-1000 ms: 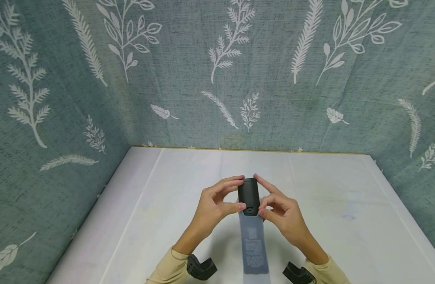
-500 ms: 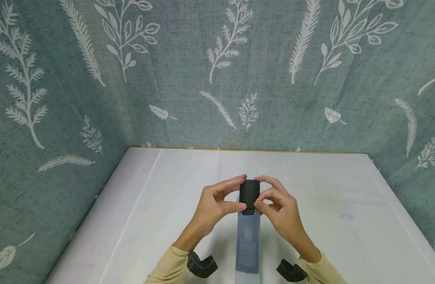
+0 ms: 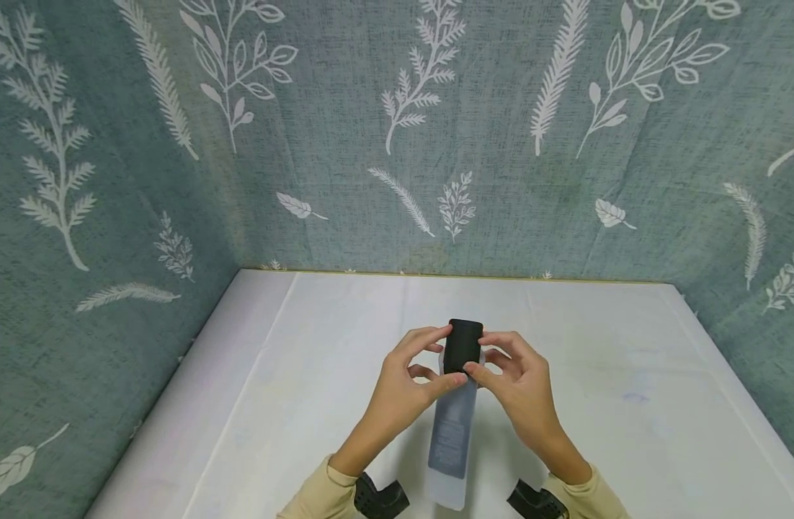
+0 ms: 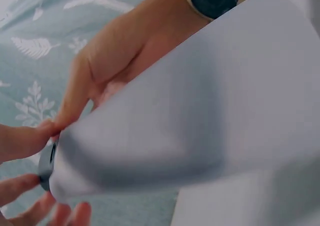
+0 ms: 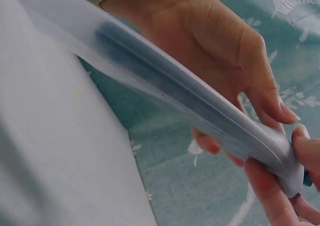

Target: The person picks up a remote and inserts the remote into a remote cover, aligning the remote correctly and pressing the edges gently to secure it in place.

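I log one black round-cornered plastic device (image 3: 464, 344), part-sheathed in a frosted translucent sleeve (image 3: 450, 440), pinched by left hand (image 3: 402, 386) and right hand (image 3: 524, 380) over the white table (image 3: 604, 404), short of its far edge; uneven thumb pressure might slip it.

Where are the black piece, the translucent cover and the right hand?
Black piece (image 3: 464, 346): head view, middle of its exposed face.
Translucent cover (image 4: 185, 106): left wrist view, middle of its broad side.
Right hand (image 3: 525, 386): head view, back of the hand.
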{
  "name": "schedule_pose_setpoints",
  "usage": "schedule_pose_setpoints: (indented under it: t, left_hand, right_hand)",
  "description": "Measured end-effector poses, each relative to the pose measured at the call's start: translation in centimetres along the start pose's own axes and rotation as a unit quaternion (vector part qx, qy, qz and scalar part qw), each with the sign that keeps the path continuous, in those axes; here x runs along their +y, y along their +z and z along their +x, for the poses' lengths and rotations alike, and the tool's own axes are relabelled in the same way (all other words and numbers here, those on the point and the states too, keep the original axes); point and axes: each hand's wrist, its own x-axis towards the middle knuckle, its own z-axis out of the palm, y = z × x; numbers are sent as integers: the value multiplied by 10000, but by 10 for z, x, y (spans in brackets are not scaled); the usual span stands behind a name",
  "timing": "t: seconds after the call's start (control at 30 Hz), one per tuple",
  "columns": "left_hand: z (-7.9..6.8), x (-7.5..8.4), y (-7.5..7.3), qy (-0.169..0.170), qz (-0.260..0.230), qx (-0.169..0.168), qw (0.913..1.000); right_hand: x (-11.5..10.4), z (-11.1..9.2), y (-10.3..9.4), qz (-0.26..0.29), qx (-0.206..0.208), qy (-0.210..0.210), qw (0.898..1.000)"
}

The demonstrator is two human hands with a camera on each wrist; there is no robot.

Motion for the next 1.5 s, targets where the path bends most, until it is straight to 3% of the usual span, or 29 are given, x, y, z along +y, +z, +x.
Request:
schedule_pose_setpoints:
  t: [0.27,0.5,0.7,0.87,0.97,1.1,1.17,1.27,1.37,1.5]
  left_hand:
    - [-1,-1,6,-296,182,49,9994]
    - [-6,23,3,-543,-410,-16,9977]
    - [-6,-3,5,-766,-1083,-104,9911]
    - [-8,-8,4,-504,-1371,-374,9886]
    - [-8,-6,2,-544,-1866,-626,9789]
    - [-7,-2,0,-760,-2521,-857,9609]
    - [-7,0,0,-848,-2674,-838,9562]
    - [-7,-1,0,-978,-2663,-662,9566]
    - [-8,-5,0,-1084,-2427,-389,9633]
    - [-7,-8,0,-1188,-2363,-210,9642]
  right_hand:
    - [-1,0,-3,80,-146,282,9995]
    - [3,-1,-8,347,-560,179,9977]
    - [5,0,-11,363,-804,265,9957]
    - [7,1,-12,121,-765,161,9969]
    - [9,0,-12,118,-717,82,9973]
    - [9,0,-12,160,-558,-134,9982]
    - [8,1,-12,48,-390,-282,9988]
    - [7,2,-10,-221,-197,-540,9981]
    - [6,3,-8,-453,-117,-905,9948]
    - [6,4,-7,-365,-145,-1569,9868]
